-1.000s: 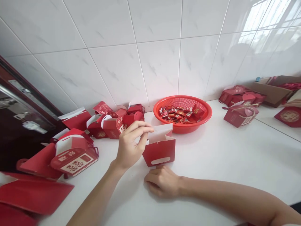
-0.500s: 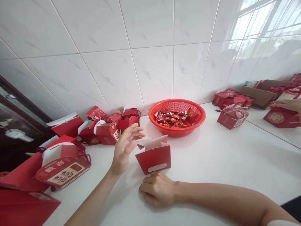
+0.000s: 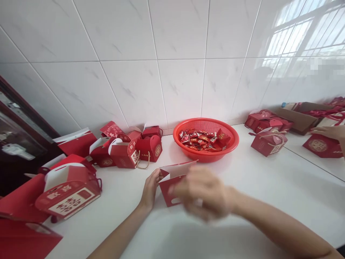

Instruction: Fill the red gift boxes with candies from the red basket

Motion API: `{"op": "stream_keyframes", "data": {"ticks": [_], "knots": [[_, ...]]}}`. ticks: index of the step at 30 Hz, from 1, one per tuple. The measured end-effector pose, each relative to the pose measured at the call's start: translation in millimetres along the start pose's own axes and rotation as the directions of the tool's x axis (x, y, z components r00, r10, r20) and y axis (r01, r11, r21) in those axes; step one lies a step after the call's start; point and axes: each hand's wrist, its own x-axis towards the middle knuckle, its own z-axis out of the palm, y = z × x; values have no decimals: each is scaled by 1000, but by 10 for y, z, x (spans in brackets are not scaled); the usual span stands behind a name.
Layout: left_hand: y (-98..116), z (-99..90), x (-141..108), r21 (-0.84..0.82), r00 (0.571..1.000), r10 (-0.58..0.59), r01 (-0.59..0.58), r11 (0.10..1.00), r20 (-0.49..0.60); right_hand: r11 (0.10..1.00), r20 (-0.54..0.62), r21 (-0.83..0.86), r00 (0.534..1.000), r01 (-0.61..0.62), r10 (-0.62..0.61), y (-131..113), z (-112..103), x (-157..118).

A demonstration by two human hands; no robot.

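Observation:
An open-topped red paper box [image 3: 168, 190] stands on the white table, its pale inside showing. My left hand [image 3: 151, 187] is at the box's left side, its fingers curled against the upper left edge. In front of the box and partly covering it is my right hand [image 3: 203, 194], smeared by motion; whether it holds anything is unclear. Behind the box, the red mesh basket [image 3: 206, 156] holds many small red wrapped candies [image 3: 201, 139].
Several red gift boxes [image 3: 122, 154] stand at the left, with a larger one [image 3: 70, 190] nearer. At the right are a closed box with a rope handle [image 3: 266, 144], a cardboard carton [image 3: 293, 118] and another person's hand [image 3: 330, 133] on a red box [image 3: 322, 145].
My left hand has moved down and right to the box's side. My right hand has risen from the table to in front of the box. The view has tilted up slightly.

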Motion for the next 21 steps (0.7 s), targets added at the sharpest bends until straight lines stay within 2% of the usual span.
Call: {"op": "stream_keyframes", "data": {"ticks": [1,2,3,4,5,6,8,10,13,17,21], "knots": [[8,0,-1,4,1000,-4,4,1000,4,987,-40,-81,990,-142,139,203,-158,84],[14,0,-2,4,1000,-8,8,1000,19,944,-71,-142,954,-299,292,430,-300,156],[17,-1,-1,2,999,-9,9,1000,38,862,-57,-204,884,-465,464,670,-420,214],[18,-2,2,1,999,-4,4,1000,49,727,0,-287,759,-624,651,910,-516,259],[14,-3,5,5,998,4,-4,1000,59,564,60,-385,590,-730,805,1138,-587,292],[7,-5,9,9,998,12,-12,1000,67,487,85,-432,503,-759,860,1345,-633,315],[-14,-9,20,7,995,18,-19,1000,97,410,159,-486,383,-772,910,1675,-663,342],[-38,-18,34,2,992,17,-17,1000,127,361,231,-529,279,-768,932,1889,-627,362],[-63,-35,48,17,989,21,-24,1000,144,321,309,-573,165,-754,937,2045,-503,402],[-60,-45,37,42,989,12,-18,999,145,310,374,-586,89,-749,923,2116,-378,420],[-50,-33,17,55,992,-12,5,998,127,280,421,-571,18,-771,907,2143,-439,309]]}}
